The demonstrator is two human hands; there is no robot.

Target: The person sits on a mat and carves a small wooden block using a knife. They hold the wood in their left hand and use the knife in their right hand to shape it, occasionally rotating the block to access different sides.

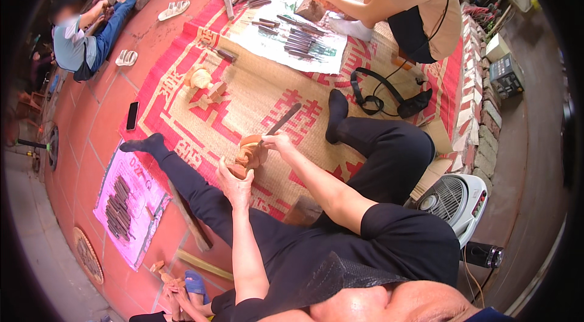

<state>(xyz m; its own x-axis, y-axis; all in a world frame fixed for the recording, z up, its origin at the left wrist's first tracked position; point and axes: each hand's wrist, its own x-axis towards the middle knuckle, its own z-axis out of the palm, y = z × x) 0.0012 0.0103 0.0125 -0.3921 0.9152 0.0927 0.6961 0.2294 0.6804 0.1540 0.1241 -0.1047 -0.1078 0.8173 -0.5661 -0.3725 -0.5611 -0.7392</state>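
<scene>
- Woodcarving (248,153): left hand (235,183) is gripping its base
- Right hand (277,141) is grasping dark-handled carving tool (287,116) at its edge
- Pink sheet (144,197) is bearing red lettering

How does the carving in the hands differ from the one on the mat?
The held carving looks orange-brown; the mat carving is paler and yellower.
The held carving is gripped by the left hand; the mat carving rests untouched on the woven mat.
Both appear to be shaped wood.

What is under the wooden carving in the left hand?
The patterned straw mat shows around the carving; whatever lies directly beneath is hidden by it and the left hand.
</scene>
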